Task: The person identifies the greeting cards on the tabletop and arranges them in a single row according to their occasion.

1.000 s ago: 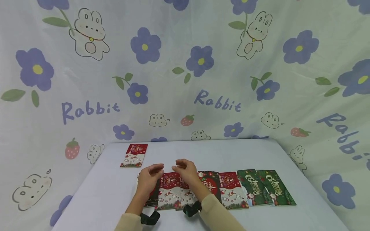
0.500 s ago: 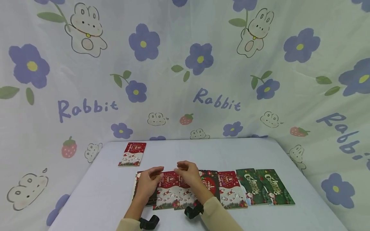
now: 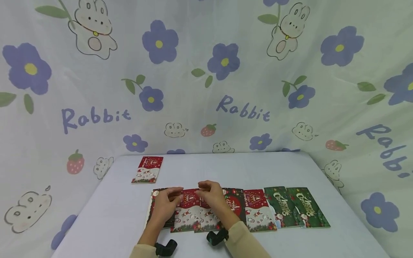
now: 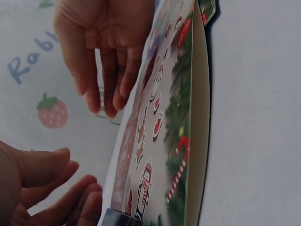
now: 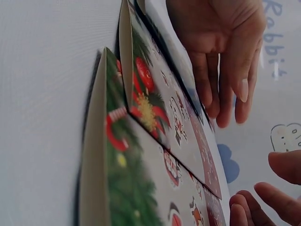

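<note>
Both hands hover over the left part of a row of Christmas-printed booklets, empty, with fingers loosely bent toward each other and a gap between them. My left hand (image 3: 165,206) overlaps a dark red-and-black booklet (image 3: 170,223) in the head view. To its right are a red-and-white booklet (image 3: 187,215) and a second red-and-white booklet (image 3: 206,219), partly hidden by my right hand (image 3: 213,199). Bare fingers also show beside the upper face of a red-and-white booklet (image 4: 155,117) in the left wrist view. Overlapping booklets (image 5: 141,155) appear in the right wrist view.
Farther right in the row come another dark booklet (image 3: 234,202), a red-and-white booklet (image 3: 258,211), a green booklet (image 3: 282,208) and another green booklet (image 3: 308,208). One red-and-white booklet (image 3: 147,170) lies apart at the back left of the white table (image 3: 96,218). A patterned curtain (image 3: 190,107) hangs behind.
The head view has tilted slightly, so the backdrop and booklets sit a little higher in it. The hands keep nearly the same pose, a touch lower relative to the row.
</note>
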Tool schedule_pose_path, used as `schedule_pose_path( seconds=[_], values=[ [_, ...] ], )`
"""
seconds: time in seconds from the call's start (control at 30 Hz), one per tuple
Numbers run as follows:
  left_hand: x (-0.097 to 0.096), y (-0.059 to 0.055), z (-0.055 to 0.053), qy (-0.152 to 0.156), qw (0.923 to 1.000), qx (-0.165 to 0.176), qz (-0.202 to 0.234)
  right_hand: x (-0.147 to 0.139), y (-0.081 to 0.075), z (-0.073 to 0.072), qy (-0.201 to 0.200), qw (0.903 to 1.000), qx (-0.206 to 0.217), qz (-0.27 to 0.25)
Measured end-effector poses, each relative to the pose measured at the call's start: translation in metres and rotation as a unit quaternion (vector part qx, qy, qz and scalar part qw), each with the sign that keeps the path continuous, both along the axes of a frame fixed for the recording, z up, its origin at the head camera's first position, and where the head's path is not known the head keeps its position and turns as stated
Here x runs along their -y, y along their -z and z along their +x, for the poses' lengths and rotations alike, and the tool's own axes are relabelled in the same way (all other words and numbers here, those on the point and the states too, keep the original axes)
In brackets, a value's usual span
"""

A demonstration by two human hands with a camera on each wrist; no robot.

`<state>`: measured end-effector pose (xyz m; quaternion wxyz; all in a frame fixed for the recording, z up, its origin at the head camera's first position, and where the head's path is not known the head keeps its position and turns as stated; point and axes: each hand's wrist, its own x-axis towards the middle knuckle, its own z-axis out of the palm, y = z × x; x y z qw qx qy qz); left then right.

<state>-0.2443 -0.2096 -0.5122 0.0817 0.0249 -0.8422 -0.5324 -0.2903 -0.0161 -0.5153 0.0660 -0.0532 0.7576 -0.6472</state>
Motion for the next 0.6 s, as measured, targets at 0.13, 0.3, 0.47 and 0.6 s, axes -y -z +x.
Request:
schedule_pose_path(
  seconds=[0.13,0.3,0.47,0.6],
  values=[
    [0.0020,0.0002,0.0007,-0.006,0.9998,0.000,-0.019,-0.0002,-0.0022,0.0019,-0.001,1.0000,0.004,0.003],
    [0.0032,0.0020,-0.0001,-0.017,0.9985,-0.002,-0.053,-0.0030,-0.0040,0.0040,-0.002,0.9999,0.006,0.010],
    [0.0054,0.0026,0.0006,-0.018,0.9972,-0.008,-0.071,-0.0037,-0.0046,0.0056,-0.007,0.9997,0.000,0.024],
    [0.0080,0.0033,0.0006,-0.015,0.9962,-0.013,-0.085,-0.0028,-0.0046,0.0047,-0.012,0.9993,-0.004,0.035]
  ],
)
